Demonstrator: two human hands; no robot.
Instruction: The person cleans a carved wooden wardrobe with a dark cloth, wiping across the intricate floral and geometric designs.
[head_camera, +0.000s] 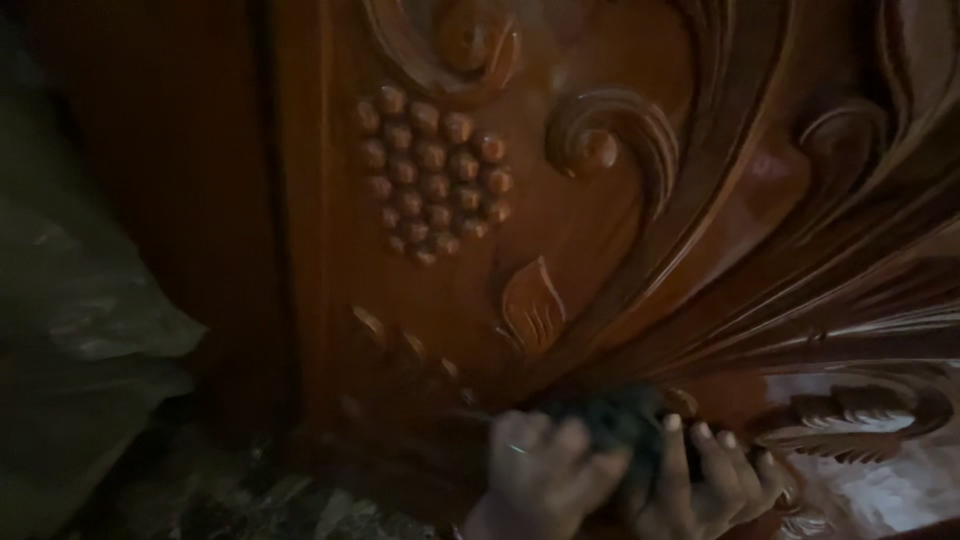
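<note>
Presently both hands, left hand (545, 475) and right hand (705, 480), close their grip on a dark cloth (620, 425) pressed against the glossy carved wooden panel (600, 220); dim light risks missed recesses, snagging on relief.

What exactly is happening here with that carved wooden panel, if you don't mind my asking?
A person presses a dark cloth against the lower part of a glossy carved wooden panel. Both hands are on the cloth: the left hand and the right hand, fingers curled over it. The panel's carving shows a grape cluster, scrolls and a leaf. A crumpled plastic sheet lies to the left in dim light.
</note>
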